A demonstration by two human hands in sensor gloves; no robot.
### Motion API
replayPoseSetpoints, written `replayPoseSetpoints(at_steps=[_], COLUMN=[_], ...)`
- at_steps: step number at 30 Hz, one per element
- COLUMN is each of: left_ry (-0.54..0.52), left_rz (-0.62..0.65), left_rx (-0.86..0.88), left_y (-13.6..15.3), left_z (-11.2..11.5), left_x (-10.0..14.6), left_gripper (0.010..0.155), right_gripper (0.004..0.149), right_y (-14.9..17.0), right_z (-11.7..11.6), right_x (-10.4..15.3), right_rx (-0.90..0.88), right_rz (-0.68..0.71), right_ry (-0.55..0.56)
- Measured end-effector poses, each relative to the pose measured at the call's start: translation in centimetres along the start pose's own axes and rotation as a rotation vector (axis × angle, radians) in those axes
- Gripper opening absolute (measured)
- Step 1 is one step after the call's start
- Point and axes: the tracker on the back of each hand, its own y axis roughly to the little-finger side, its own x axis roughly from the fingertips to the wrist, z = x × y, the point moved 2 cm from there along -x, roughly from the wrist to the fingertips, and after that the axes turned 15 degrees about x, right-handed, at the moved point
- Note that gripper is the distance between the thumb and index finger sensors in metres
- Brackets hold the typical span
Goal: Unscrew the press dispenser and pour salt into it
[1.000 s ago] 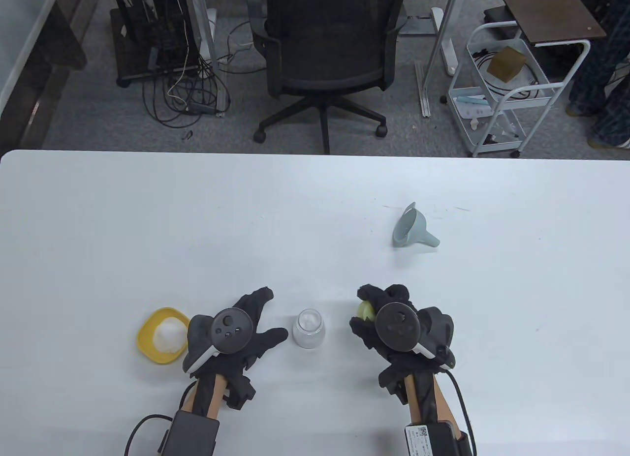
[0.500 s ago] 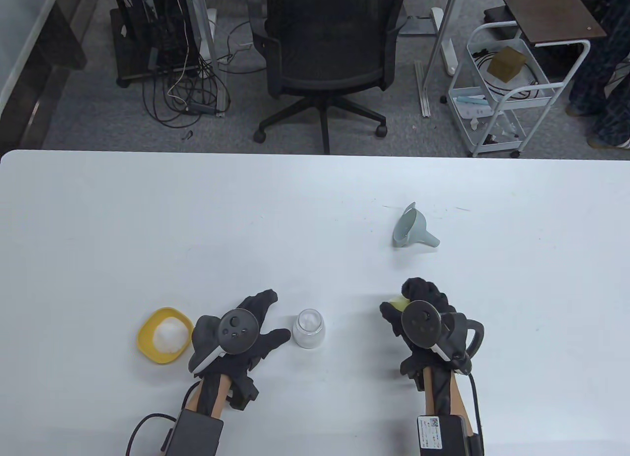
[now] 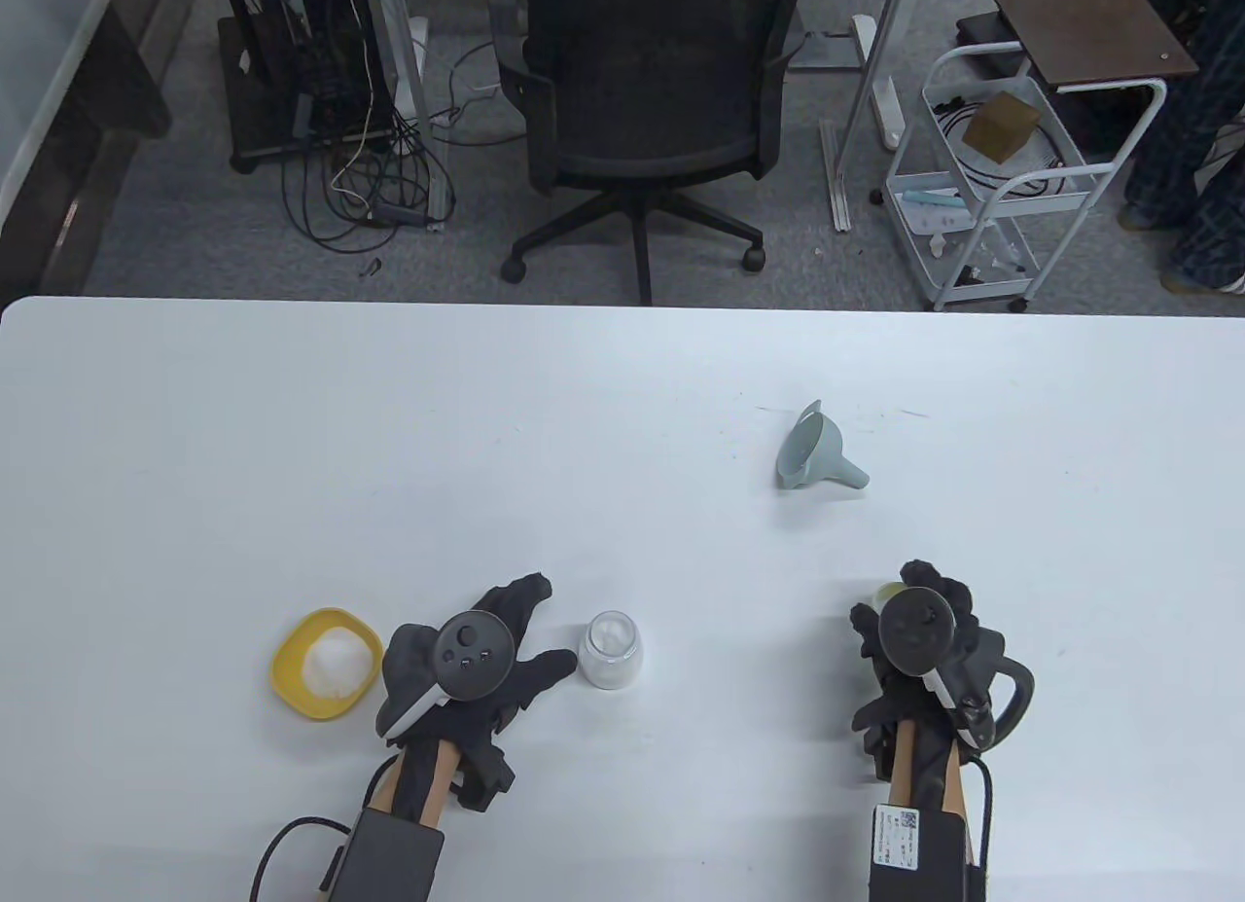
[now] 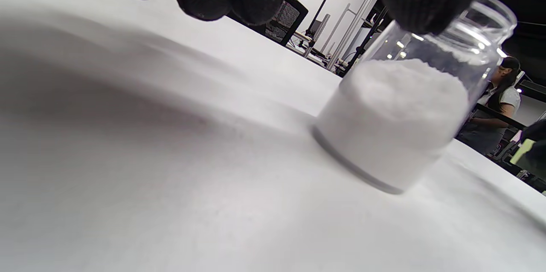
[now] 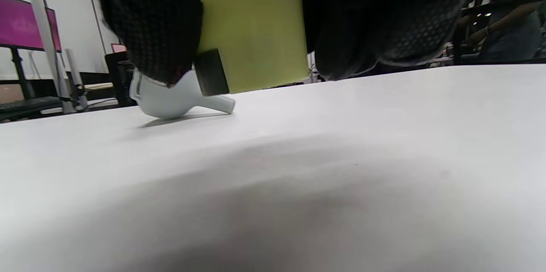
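Observation:
The dispenser's glass jar (image 3: pixel 611 652) stands open on the white table (image 3: pixel 622 406) and holds white salt; it fills the left wrist view (image 4: pixel 396 114). My left hand (image 3: pixel 554 625) lies open beside it, with the thumb tip at the jar's left side. My right hand (image 3: pixel 909 600) grips the yellow-green press cap (image 3: pixel 885 594), well to the right of the jar. In the right wrist view the cap (image 5: pixel 251 37) sits between my fingers (image 5: pixel 149 29), low over the table. A yellow bowl (image 3: pixel 292 668) with a heap of salt sits left of my left hand.
A pale blue funnel (image 3: pixel 817 450) lies on its side beyond my right hand; it also shows in the right wrist view (image 5: pixel 170 97). An office chair (image 3: pixel 647 94) and a white cart (image 3: pixel 1002 162) stand past the table's far edge.
My right hand has carried the cap to the right, away from the jar. My left hand has stayed beside the jar, barely shifting.

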Motion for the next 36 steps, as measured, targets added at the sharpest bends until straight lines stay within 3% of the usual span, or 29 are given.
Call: replayPoseSetpoints(at_steps=[12,24,32,36], left_ry=[0.018,0.023,0.025,0.018], left_rz=[0.009,0.006,0.005,0.003], left_rx=[-0.019,-0.032,-0.035,-0.041], left_y=[-0.5,-0.6,-0.6,-0.7], left_z=[0.6,0.8,0.9,0.6], left_x=[-0.1,-0.1,-0.1,-0.1], left_gripper=[0.096,0.096,0.096,0.096], right_gripper=[0.078,0.08,0.088,0.088], right_y=[2.3,2.8,2.5,1.4], right_z=[-2.4,-3.8,-3.3,-1.4], right_x=[-0.4,-0.5,-0.5,-0.4], right_rx=[-0.004,0.005,0.039,0.025], right_rz=[-0.081,-0.096,-0.073,-0.043], right_ry=[-0.109,-0.155,-0.177,-0.077])
